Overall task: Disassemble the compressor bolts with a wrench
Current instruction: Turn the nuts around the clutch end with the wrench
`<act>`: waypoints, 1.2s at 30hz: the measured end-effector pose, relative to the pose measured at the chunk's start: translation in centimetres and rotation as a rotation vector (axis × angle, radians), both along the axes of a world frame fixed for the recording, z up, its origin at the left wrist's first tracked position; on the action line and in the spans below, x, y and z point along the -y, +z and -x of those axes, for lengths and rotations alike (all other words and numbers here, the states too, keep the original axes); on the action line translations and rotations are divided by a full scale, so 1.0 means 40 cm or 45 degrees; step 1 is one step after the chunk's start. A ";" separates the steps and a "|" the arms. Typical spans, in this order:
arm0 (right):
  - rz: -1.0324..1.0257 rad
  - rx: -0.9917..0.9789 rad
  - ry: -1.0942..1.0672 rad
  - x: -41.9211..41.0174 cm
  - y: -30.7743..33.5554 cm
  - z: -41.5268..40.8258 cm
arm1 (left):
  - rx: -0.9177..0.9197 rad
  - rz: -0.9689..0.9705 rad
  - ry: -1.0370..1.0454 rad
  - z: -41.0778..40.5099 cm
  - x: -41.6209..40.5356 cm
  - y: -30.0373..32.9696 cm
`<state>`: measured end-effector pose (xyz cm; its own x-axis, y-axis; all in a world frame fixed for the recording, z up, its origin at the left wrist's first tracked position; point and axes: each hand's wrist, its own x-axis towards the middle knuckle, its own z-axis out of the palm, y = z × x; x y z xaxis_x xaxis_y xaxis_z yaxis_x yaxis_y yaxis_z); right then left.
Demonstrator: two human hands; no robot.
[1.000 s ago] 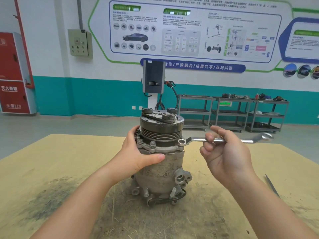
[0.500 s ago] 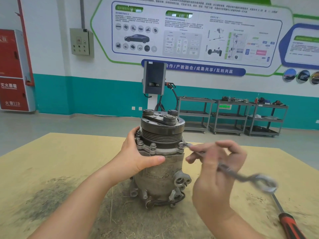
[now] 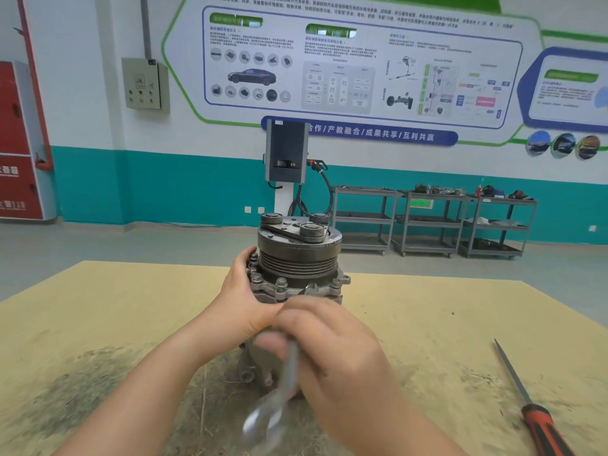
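Observation:
A grey metal compressor [image 3: 297, 258] stands upright on the yellow table [image 3: 427, 311], its grooved pulley on top and several bolts [image 3: 281, 282] around the flange. My left hand [image 3: 245, 299] grips the flange from the left side. In front of the compressor my right hand [image 3: 332, 350] holds a silver wrench [image 3: 283, 386], blurred by motion. The wrench's far end reaches up to the flange at the front; its near end points down toward me. My right hand hides the compressor's lower body.
A screwdriver [image 3: 529, 403] with a red and black handle lies on the table at the right. Dark stains mark the table at the lower left. Grey shelf carts [image 3: 431, 222] and a stand [image 3: 286, 153] are on the floor beyond the table.
My right hand has swung the wrench from pointing right, round the front of the compressor, to pointing down toward me. My left hand has stayed on the flange.

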<state>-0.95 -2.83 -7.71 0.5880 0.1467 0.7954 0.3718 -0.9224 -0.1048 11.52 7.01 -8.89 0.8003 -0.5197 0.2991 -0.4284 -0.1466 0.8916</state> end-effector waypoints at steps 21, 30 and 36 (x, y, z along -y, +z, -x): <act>-2.173 0.134 0.547 0.164 0.062 0.029 | -0.007 -0.073 -0.050 -0.002 -0.011 0.005; -1.150 0.558 0.314 0.103 0.004 0.027 | 0.029 0.158 -0.016 0.012 -0.013 -0.001; -0.693 0.642 0.254 0.065 -0.021 0.025 | 0.170 0.642 0.149 0.051 0.018 -0.024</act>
